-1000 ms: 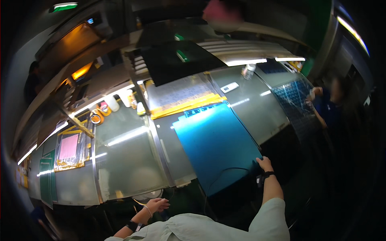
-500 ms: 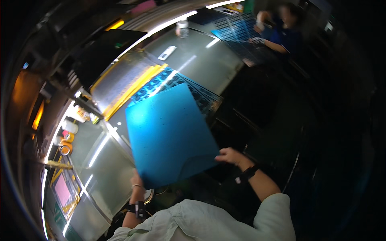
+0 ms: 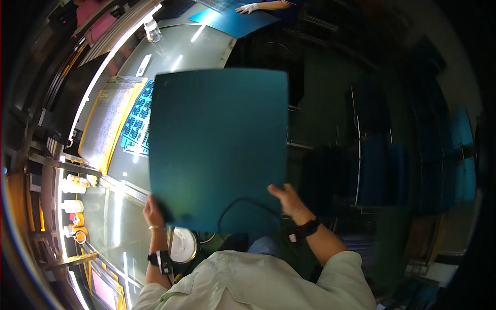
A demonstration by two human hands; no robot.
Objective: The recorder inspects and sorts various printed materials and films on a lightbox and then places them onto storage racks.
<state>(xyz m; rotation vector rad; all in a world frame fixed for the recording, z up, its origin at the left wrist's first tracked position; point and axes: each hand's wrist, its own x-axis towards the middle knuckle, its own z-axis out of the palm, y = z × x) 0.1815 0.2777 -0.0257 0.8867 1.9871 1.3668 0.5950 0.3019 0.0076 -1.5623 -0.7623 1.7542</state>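
**Blue sheet lifted clear of the bench, held at both lower corners**

A large teal-blue sheet (image 3: 219,150) hangs in front of the person, raised off the long glass-topped bench (image 3: 119,227), which runs along the sheet's left side. The sheet stands nearly square, its slightly longer axis running upward and away from the body. Both hands sit at its near edge, about equally close: the left hand (image 3: 153,213) is clamped on the lower left corner, the right hand (image 3: 285,199) pinches the lower right corner, thumb over the face. Left of the sheet on the bench lie a yellow-framed panel (image 3: 106,124) and a blue printed sheet (image 3: 138,124). Half a second earlier the sheet was tilted, one corner pointing away over the bench; now it is squared up, higher, and swung to the bench's right.
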